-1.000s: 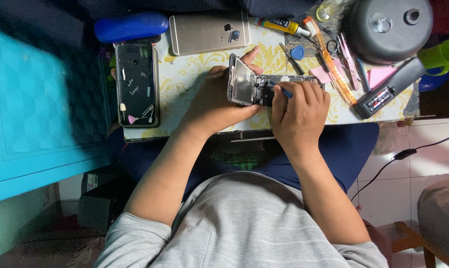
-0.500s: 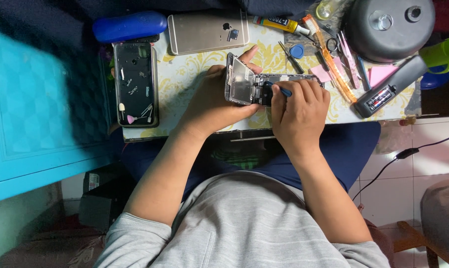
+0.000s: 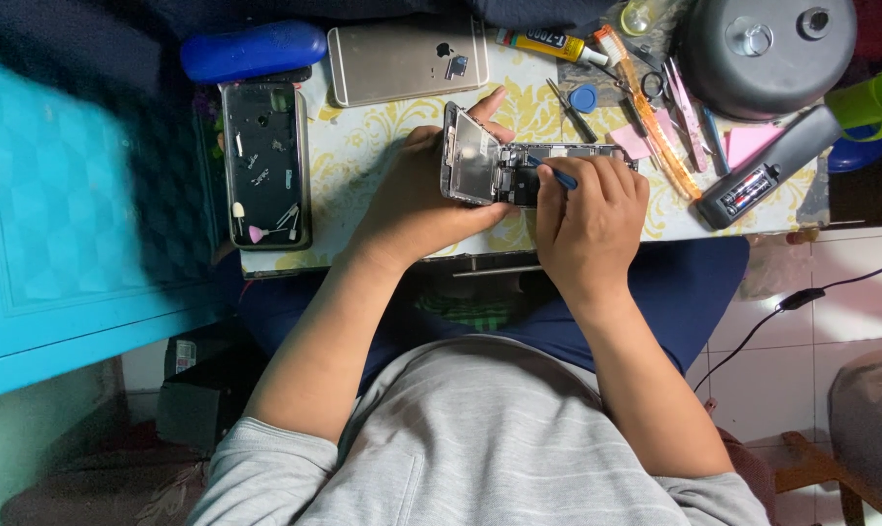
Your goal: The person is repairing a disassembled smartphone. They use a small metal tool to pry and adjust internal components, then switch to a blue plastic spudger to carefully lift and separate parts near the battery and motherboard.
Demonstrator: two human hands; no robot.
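One opened phone (image 3: 519,170) lies on the patterned table (image 3: 363,156), its screen panel hinged up. My left hand (image 3: 417,200) clasps that raised screen edge; my right hand (image 3: 587,209) pinches a blue-handled tool (image 3: 555,173) over the internals. I judge it light, stiff and fragile: hold by the frame edges. A gold phone (image 3: 407,60) lies beyond.

The patterned table (image 3: 363,166) left open room between the black tray (image 3: 264,164) and the left hand (image 3: 417,200), which a hand could cross freely. Above the opened phone (image 3: 534,173), the gold phone (image 3: 408,60) and blue case (image 3: 253,51) closed off the far edge. To the right hand's (image 3: 587,219) outer side, tweezers (image 3: 685,102), an orange tool (image 3: 646,107), a pink pad (image 3: 750,144) and a grey device (image 3: 767,166) crowded the surface, with a round grey pot (image 3: 765,54) blocking the corner.
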